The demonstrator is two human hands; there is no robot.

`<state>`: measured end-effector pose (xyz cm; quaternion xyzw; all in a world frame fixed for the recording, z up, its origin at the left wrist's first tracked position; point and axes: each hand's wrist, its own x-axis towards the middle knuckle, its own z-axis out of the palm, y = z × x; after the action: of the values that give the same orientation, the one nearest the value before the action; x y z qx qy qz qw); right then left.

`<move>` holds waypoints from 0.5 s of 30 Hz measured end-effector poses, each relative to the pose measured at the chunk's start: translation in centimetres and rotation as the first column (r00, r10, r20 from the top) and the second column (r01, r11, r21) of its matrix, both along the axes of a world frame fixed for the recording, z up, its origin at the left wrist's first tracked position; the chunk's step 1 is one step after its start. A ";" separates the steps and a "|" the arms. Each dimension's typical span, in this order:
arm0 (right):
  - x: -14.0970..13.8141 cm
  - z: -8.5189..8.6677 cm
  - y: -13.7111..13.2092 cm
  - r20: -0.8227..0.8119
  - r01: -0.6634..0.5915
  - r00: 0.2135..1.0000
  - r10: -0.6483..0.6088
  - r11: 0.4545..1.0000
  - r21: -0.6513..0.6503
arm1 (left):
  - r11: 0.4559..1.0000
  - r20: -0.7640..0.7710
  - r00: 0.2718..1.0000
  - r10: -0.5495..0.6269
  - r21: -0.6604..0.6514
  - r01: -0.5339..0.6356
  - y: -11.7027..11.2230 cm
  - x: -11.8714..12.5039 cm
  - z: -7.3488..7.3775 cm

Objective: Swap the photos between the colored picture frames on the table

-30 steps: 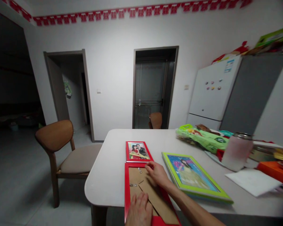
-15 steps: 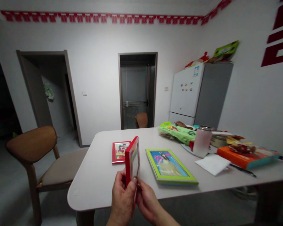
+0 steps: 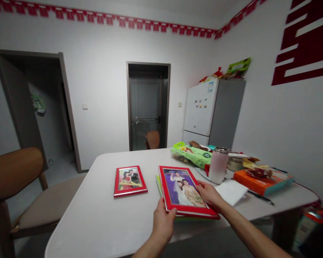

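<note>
A large red picture frame with a wedding photo lies face up on top of a green frame, of which only an edge shows. My left hand grips the red frame's near left corner. My right hand holds its right edge, fingers curled over the rim. A smaller red frame with a couple's photo lies flat to the left, apart from both hands.
The white table also carries a pink jar, a green snack bag, white paper, a pen and an orange box. A wooden chair stands left; a fridge is behind.
The large red frame was face down, then held upright in both hands; now it lies face up on the green frame. The view has swung right.
</note>
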<state>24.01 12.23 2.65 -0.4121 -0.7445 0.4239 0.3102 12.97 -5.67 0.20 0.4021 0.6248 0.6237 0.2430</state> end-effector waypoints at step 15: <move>-1.6 -1.3 2.3 0.231 0.051 0.966 -0.117 0.960 0.276 | 0.928 -0.564 0.826 0.004 -0.306 -0.214 0.2 -5.0 -0.7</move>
<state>22.45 14.55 1.39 -0.4472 -0.8092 0.2516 0.2863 8.02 -5.49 -0.49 0.4774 0.7927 0.3697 0.0837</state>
